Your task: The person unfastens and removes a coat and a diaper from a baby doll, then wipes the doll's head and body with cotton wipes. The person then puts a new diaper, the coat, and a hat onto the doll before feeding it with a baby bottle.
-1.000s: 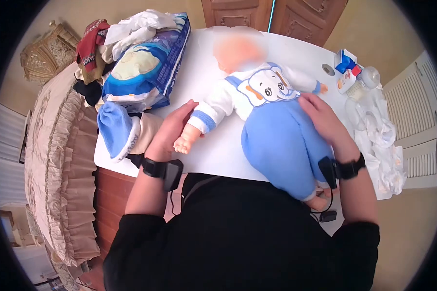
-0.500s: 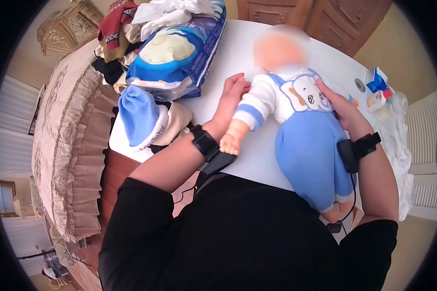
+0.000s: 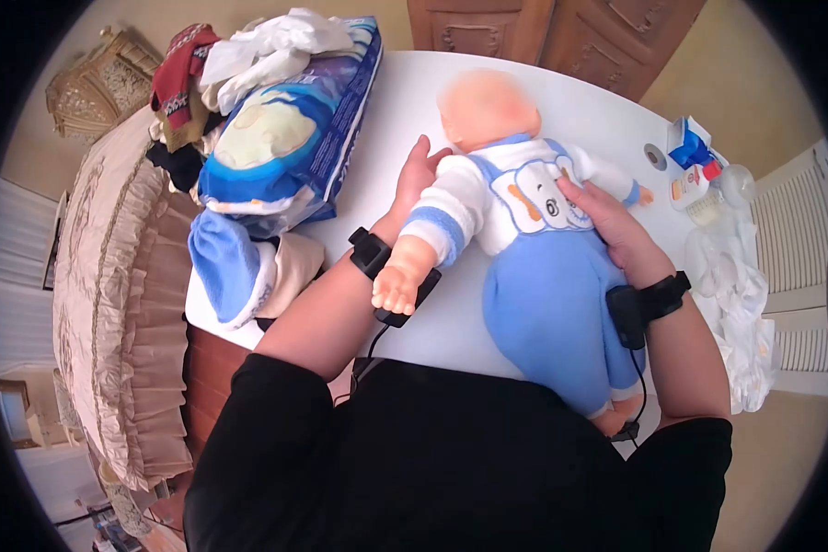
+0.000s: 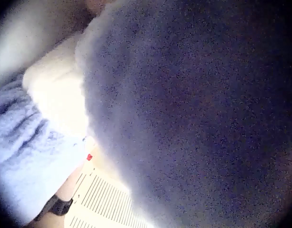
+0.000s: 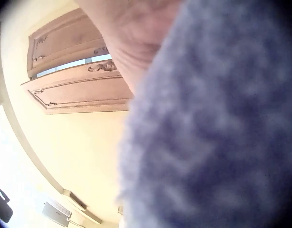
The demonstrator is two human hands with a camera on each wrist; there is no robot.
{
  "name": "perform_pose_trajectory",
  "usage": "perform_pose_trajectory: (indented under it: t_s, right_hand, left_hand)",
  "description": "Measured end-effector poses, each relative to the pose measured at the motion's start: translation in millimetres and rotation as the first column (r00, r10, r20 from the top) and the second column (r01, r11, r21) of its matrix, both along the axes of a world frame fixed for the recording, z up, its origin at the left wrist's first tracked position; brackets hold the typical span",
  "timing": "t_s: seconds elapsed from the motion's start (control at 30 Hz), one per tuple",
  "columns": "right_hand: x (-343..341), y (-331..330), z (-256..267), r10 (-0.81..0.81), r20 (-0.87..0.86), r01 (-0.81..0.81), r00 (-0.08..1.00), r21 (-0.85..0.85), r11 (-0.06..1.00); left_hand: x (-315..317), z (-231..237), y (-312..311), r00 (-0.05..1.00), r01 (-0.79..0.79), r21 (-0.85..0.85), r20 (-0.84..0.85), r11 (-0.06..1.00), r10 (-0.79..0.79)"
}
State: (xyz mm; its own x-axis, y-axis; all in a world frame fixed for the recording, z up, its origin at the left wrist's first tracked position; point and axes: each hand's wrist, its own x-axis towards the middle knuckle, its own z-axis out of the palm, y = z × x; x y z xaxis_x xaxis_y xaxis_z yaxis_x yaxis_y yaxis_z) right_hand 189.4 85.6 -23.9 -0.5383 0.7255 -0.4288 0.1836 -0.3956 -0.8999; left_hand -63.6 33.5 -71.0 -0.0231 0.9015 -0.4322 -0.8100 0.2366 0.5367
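Blurred fabric blocks most of my left wrist view, and fuzzy cloth (image 5: 212, 133) much of my right. The doll (image 3: 552, 276) lies on the table (image 3: 446, 322), its sleeve (image 3: 451, 202) partly hiding my left hand (image 3: 416, 179); I can't tell its grip. My right hand (image 3: 616, 225) seems to rest straight-fingered on the bib (image 3: 532, 195). The pack (image 3: 336, 138) and hat (image 3: 225, 262) sit left.

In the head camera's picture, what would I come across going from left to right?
Ruffled beige bedspread → soft blue hat with white trim → baby doll in a blue-and-white outfit → small white bottle with a red cap → white slatted shutters.
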Motion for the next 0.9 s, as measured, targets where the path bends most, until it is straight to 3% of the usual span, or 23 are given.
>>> perform_pose_trajectory:
  t_s: [0.07,0.13,0.23,0.33,0.53,0.6,0.7,0.9]
  right_hand:
    - [1.4,-0.2,-1.8,-0.017,-0.006,0.018,1.0,0.012,1.0]
    - [2.6,-0.6,-2.7,-0.037,-0.013,0.037,0.999,0.026,0.999]
    - [3.7,-2.4,-1.4,-0.046,0.027,0.044,0.999,0.068,0.997]
    - [3.2,-0.7,-6.1,-0.011,0.003,0.011,1.0,0.07,0.997]
    - [1.7,-3.7,-9.6,-0.001,-0.034,0.006,0.999,0.143,0.99]
    - [-0.2,-7.7,-5.4,-0.007,-0.059,0.015,0.998,0.148,0.989]
    - [-2.2,-8.4,-7.5,-0.015,-0.083,0.029,0.996,0.166,0.986]
    - [-2.8,-8.0,-13.8,-0.02,-0.044,0.03,0.999,0.253,0.967]
  left_hand:
    - [1.3,-2.0,6.1,0.991,0.114,0.083,0.058,0.99,-0.119]
    - [9.8,5.3,6.4,0.989,0.105,0.092,0.091,0.99,-0.113]
    - [5.9,-1.1,8.5,0.921,0.187,0.176,0.31,0.966,-0.235]
    - [9.6,-8.2,7.9,0.89,0.137,0.274,0.388,0.952,-0.239]
    - [15.0,6.0,5.7,0.923,0.117,0.345,0.309,0.931,-0.231]
    - [15.7,14.2,5.3,0.842,0.221,0.436,0.366,0.872,-0.396]
    - [18.4,6.6,13.1,0.766,0.241,0.484,0.437,0.841,-0.471]
    - [18.4,-0.6,22.9,0.774,0.182,0.504,0.456,0.844,-0.439]
